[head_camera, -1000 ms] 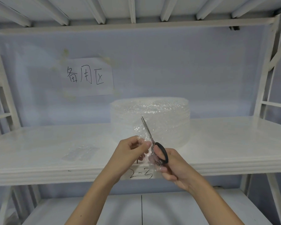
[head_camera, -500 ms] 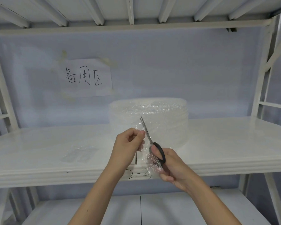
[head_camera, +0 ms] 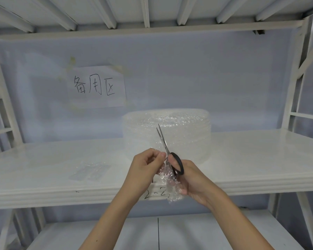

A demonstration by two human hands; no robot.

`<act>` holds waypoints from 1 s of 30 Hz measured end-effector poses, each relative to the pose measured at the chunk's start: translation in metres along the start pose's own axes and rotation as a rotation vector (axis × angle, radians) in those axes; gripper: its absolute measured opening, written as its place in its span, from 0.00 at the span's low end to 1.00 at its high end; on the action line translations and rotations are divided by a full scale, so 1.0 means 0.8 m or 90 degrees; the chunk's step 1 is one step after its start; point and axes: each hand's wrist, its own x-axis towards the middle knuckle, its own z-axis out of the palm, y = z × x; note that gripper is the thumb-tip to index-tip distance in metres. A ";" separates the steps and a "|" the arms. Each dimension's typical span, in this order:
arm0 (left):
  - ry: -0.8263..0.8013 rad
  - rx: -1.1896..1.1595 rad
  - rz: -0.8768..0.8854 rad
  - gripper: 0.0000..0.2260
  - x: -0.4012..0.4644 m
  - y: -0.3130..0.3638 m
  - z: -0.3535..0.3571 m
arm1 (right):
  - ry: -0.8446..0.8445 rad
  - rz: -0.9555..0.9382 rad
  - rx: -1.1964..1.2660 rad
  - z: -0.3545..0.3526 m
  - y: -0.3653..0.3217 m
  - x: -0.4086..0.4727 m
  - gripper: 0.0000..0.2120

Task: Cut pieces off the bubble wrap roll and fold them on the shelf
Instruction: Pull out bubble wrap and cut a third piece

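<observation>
A wide roll of clear bubble wrap (head_camera: 184, 130) stands on the white shelf (head_camera: 251, 159), centre back. In front of it, over the shelf's front edge, my right hand (head_camera: 192, 179) grips black-handled scissors (head_camera: 167, 152) whose blades point up and look closed. My left hand (head_camera: 145, 168) pinches the top of a loose strip of bubble wrap (head_camera: 170, 181) that hangs between both hands, down past the shelf lip. A flat folded piece of bubble wrap (head_camera: 89, 171) lies on the shelf to the left.
A paper sign with handwritten characters (head_camera: 96, 87) is taped to the back wall. White uprights (head_camera: 294, 82) frame the sides, a shelf board (head_camera: 152, 27) spans overhead, and a lower shelf (head_camera: 170, 233) sits below my arms. "2-2" is written on the shelf lip.
Both hands and the scissors have stayed almost in place. The strip of bubble wrap now hangs lower between my hands, below the shelf lip.
</observation>
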 end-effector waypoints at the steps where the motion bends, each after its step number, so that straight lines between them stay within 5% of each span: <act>1: 0.003 0.000 0.002 0.10 -0.002 -0.001 0.000 | -0.002 0.000 0.000 -0.001 -0.001 -0.001 0.23; 10: -0.015 -0.011 -0.013 0.11 -0.008 0.000 0.002 | 0.004 -0.001 -0.003 -0.006 -0.002 -0.007 0.13; 19: -0.030 -0.024 -0.015 0.11 -0.012 -0.002 0.008 | -0.061 0.015 -0.024 -0.011 -0.020 -0.014 0.25; 30: -0.040 -0.021 -0.013 0.10 -0.017 -0.002 -0.001 | -0.016 -0.017 -0.069 -0.005 -0.031 -0.017 0.20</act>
